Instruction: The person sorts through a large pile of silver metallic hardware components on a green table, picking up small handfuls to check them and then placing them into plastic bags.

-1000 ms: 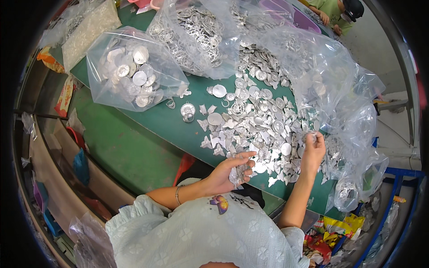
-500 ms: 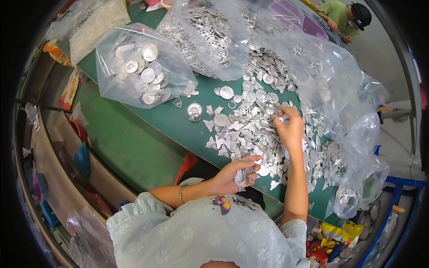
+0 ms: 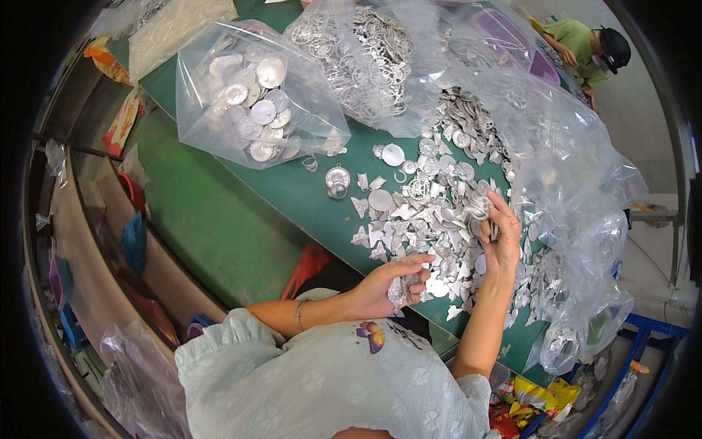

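Over a wide spread of flat silver metal pieces [image 3: 420, 238], my right hand [image 3: 504, 238] pinches a few silver metal pieces [image 3: 479, 207] between thumb and fingers. Their exact shape is too small to make out. Nearer my body, my left hand [image 3: 376, 287] is curled around several silver metal pieces [image 3: 397, 294], palm partly up, at the table's near edge. Round discs, butterfly-like shapes and rings lie mixed in the spread. A ring-shaped piece with a round ornament [image 3: 338, 179] sits apart on the left.
On the green table [image 3: 256, 186] stands a clear bag of silver discs [image 3: 263, 112], with a bag of openwork pieces [image 3: 380, 62] behind it. Crumpled plastic [image 3: 563, 161] covers the right side. A purple basin [image 3: 542, 69] and a co-worker in green [image 3: 574, 44] are at the far right.
My right hand has lifted off the pile and moved slightly right, with silver pieces now showing in its fingers. The left hand stays curled on its pieces. The view has shifted slightly.
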`<state>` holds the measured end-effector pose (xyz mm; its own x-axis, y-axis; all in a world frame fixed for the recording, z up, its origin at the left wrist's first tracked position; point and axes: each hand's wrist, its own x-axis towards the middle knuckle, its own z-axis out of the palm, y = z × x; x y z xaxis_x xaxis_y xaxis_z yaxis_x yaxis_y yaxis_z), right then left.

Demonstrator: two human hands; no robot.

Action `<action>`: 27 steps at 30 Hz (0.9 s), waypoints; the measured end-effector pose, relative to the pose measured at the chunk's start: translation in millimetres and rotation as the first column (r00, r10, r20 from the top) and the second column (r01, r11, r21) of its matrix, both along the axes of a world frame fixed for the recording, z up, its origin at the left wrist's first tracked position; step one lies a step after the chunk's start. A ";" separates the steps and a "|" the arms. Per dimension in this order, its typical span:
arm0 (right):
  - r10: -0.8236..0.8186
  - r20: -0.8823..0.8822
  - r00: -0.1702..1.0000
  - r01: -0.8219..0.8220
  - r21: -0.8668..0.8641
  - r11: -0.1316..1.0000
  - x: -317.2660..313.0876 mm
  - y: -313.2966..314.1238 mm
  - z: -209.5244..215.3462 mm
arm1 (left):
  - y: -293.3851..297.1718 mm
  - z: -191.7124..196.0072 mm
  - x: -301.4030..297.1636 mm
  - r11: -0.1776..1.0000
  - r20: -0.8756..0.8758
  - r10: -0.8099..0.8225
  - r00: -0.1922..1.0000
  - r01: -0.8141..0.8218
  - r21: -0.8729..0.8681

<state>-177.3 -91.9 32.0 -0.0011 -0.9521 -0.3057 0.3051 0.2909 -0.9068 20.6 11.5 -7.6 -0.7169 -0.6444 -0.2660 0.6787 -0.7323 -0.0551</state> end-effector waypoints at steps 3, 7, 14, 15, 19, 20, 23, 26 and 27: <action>-0.062 0.711 0.701 -0.019 0.106 0.994 10.1 1.4 -2.9 | -1.0 -1.9 -2.7 1.000 -0.018 -0.012 1.000 0.011 -0.005; -0.164 0.807 0.568 -0.021 0.213 0.977 31.8 -4.0 -1.7 | 1.3 -2.4 -2.3 0.999 -0.031 -0.023 0.999 0.024 0.021; -0.199 -0.920 0.337 -0.464 -0.346 0.816 82.6 -12.8 -10.2 | 0.5 -4.1 -2.8 1.000 -0.024 -0.018 1.000 0.018 0.009; -0.204 -0.956 0.211 -0.494 -0.284 0.821 91.9 -11.9 -15.4 | 0.6 -3.5 -2.8 1.000 -0.018 -0.024 1.000 0.025 0.013; -0.250 -0.949 0.193 -0.523 -0.315 0.792 95.4 -11.3 -18.0 | -0.4 -1.9 -1.2 1.000 -0.013 -0.009 1.000 0.010 0.007; -0.267 -0.936 0.230 -0.515 -0.350 0.782 90.1 -11.1 -16.5 | -0.3 -1.3 -1.3 1.000 -0.019 -0.002 1.000 0.002 0.003; 0.024 -0.472 0.881 -0.175 -0.279 0.944 55.0 -11.8 -27.2 | -1.6 -2.1 0.3 1.000 -0.026 0.010 1.000 -0.010 0.014; 0.025 0.497 0.868 -0.067 0.066 0.996 30.0 -8.5 -14.9 | -1.4 0.5 1.7 0.999 -0.031 0.008 0.999 -0.007 0.036; -0.035 0.741 0.671 -0.092 0.130 0.987 27.0 -6.5 -11.8 | -1.2 -0.3 1.6 1.000 -0.030 0.007 1.000 -0.006 0.028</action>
